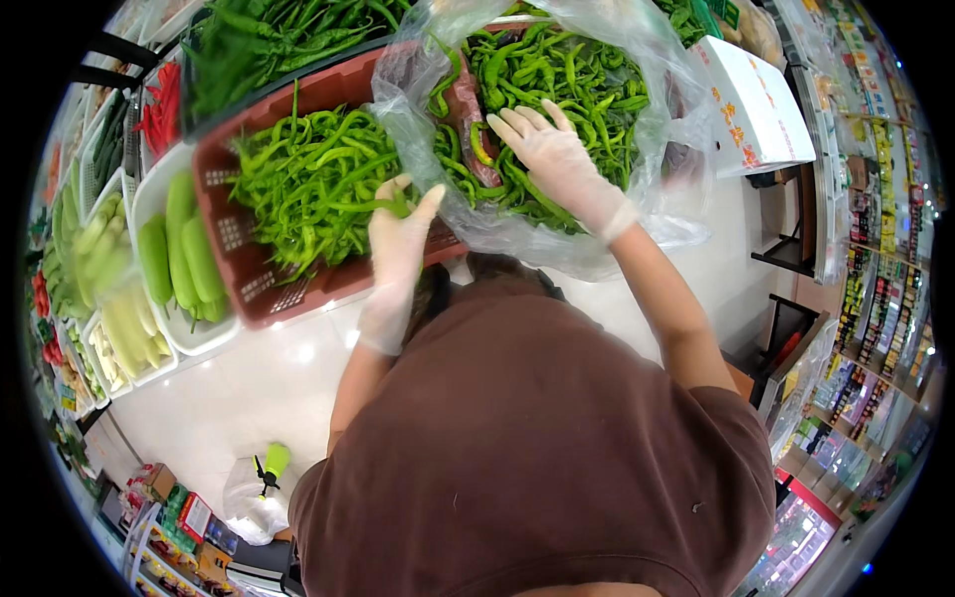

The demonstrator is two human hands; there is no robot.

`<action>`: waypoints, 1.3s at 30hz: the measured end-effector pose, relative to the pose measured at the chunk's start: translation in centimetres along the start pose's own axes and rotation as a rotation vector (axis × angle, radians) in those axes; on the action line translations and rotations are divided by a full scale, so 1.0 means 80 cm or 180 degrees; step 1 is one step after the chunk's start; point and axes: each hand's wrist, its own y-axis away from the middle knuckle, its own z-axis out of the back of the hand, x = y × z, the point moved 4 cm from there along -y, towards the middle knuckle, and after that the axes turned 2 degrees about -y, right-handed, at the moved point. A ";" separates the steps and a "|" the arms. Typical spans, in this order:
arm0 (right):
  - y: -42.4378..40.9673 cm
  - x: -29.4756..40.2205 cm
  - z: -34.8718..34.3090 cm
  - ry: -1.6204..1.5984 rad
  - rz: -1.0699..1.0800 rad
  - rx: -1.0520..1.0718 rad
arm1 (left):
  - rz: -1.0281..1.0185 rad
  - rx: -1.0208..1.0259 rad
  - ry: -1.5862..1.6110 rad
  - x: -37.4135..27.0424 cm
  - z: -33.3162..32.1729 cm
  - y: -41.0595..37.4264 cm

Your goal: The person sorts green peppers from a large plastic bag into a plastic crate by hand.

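Note:
Thin plastic gloves cover both hands. My left hand (403, 231) is over the right part of a brown plastic crate (254, 306), its thumb and fingers around a green chili pepper (379, 206). Many loose green chili peppers (313, 179) fill the crate. Beside it, a clear plastic bag (418, 149) is spread wide around more green chili peppers (537, 74). My right hand (559, 160) rests palm down with fingers spread on those peppers; whether anything is under its palm is hidden. A yellowish-red pepper (480, 145) lies left of its fingertips.
Left of the crate stands a white basket (216, 343) of long light-green gourds (180, 239). Red peppers (160, 112) and a dark crate of long green peppers (291, 45) lie behind. A white foam box (753, 112) stands at the right, with shop shelves (880, 261) beyond.

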 end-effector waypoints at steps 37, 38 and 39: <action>0.058 -0.078 -0.020 -0.0302 0.0644 0.1392 | 0.0367 -0.0892 0.1841 -0.048 -0.077 0.178; 0.060 -0.074 -0.012 -0.0350 0.0567 0.1321 | 0.0360 -0.0961 0.1894 -0.047 -0.079 0.178; 0.062 -0.072 -0.005 -0.0400 0.0468 0.1244 | 0.0350 -0.1008 0.1936 -0.048 -0.080 0.178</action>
